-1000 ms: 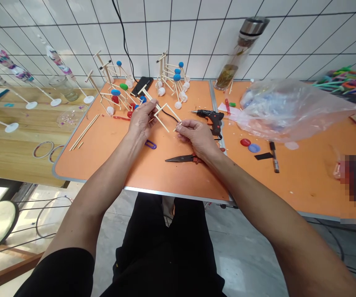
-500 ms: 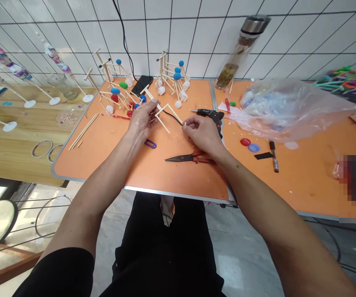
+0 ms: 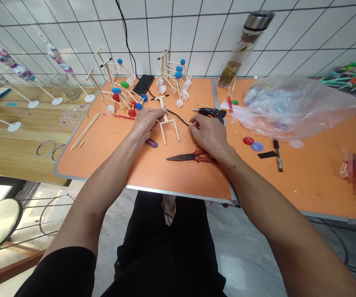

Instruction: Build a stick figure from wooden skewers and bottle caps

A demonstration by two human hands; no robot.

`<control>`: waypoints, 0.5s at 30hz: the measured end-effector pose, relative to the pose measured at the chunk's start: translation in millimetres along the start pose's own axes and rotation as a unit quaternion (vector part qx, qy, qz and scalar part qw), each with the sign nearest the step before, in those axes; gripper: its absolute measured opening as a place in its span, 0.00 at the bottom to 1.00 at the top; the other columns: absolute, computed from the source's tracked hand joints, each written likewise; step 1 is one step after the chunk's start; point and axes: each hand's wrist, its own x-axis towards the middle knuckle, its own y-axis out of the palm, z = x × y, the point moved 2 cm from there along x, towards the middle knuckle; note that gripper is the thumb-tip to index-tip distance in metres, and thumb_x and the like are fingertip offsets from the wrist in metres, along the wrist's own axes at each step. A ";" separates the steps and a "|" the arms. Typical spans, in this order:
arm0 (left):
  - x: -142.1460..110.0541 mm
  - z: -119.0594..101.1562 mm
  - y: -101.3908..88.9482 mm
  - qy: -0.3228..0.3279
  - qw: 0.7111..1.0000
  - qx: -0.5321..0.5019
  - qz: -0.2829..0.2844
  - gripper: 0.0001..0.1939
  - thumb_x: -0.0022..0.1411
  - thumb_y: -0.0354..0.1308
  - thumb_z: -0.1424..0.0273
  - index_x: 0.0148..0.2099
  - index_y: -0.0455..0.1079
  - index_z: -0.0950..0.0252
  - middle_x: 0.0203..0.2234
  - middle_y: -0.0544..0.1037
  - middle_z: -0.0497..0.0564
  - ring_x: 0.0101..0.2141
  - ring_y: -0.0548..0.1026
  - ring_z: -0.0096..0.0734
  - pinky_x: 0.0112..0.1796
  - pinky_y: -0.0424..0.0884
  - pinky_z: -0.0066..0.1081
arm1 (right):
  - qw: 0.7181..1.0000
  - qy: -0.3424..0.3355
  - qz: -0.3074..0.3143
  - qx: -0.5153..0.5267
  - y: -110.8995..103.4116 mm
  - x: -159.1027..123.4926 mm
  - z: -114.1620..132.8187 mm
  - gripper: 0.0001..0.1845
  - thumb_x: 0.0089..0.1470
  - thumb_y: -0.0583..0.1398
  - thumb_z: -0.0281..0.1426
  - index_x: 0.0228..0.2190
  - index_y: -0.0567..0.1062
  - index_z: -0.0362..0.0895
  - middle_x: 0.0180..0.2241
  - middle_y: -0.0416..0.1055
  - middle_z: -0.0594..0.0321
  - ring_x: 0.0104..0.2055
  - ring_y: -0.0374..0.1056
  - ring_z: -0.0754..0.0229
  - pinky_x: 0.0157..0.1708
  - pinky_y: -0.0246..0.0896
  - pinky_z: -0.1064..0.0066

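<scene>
As the left hand (image 3: 147, 122) turned the frame (image 3: 167, 122), gripped above the desk (image 3: 147, 173), its two prongs (image 3: 176, 130) swung toward the desk's near edge and its dark-tipped crossbar (image 3: 160, 97) came broadside. The right hand (image 3: 209, 132), pinching what looked like a stub (image 3: 192, 123), now sat apart, probably leaving both prongs free to work on.

**Open on the near side, crowded beyond**

Between the left hand (image 3: 147, 123) and the loose sticks (image 3: 86, 129) to its left, a strip of orange tabletop (image 3: 111, 142) lies open. More bare surface runs nearer the body than the pliers (image 3: 181, 157), whose handles obstruct beside the right wrist. The stick frame (image 3: 168, 122) and black cable (image 3: 179, 118) narrow the gap between the hands. Stick models (image 3: 116, 90) block beyond the left; the glue gun (image 3: 210, 111), beyond the right.
</scene>
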 end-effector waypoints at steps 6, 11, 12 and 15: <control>7.8 8.4 -3.4 0.023 0.999 0.025 -0.015 0.19 0.61 0.75 0.62 0.24 0.73 0.63 0.17 0.72 0.48 0.18 0.55 0.21 0.21 0.48 0.27 | 1.000 -0.009 -0.011 -0.010 -1.8 -0.8 -1.4 0.18 0.70 0.60 0.32 0.54 0.87 0.46 0.52 0.88 0.48 0.56 0.81 0.37 0.48 0.70 0.55; 13.6 13.8 -4.4 0.050 0.996 0.067 -0.027 0.19 0.64 0.71 0.65 0.21 0.75 0.63 0.17 0.75 0.52 0.21 0.62 0.25 0.24 0.57 0.27 | 1.000 -0.020 -0.010 -0.012 1.9 -0.8 0.1 0.17 0.69 0.61 0.34 0.51 0.88 0.47 0.50 0.88 0.49 0.55 0.81 0.38 0.47 0.70 0.56; 14.8 15.0 -4.9 0.054 0.995 0.079 -0.030 0.20 0.64 0.70 0.65 0.20 0.76 0.63 0.17 0.75 0.52 0.21 0.62 0.25 0.24 0.58 0.27 | 1.000 -0.022 -0.010 -0.012 2.5 -0.9 0.4 0.17 0.69 0.61 0.34 0.51 0.88 0.47 0.50 0.89 0.49 0.55 0.81 0.37 0.47 0.70 0.55; 17.9 18.3 -7.7 0.069 0.991 0.104 -0.042 0.21 0.64 0.69 0.65 0.19 0.75 0.63 0.18 0.76 0.53 0.22 0.62 0.26 0.25 0.58 0.27 | 0.999 -0.030 -0.010 -0.013 3.0 -1.5 1.0 0.17 0.70 0.60 0.34 0.50 0.88 0.46 0.50 0.89 0.49 0.55 0.81 0.37 0.45 0.70 0.55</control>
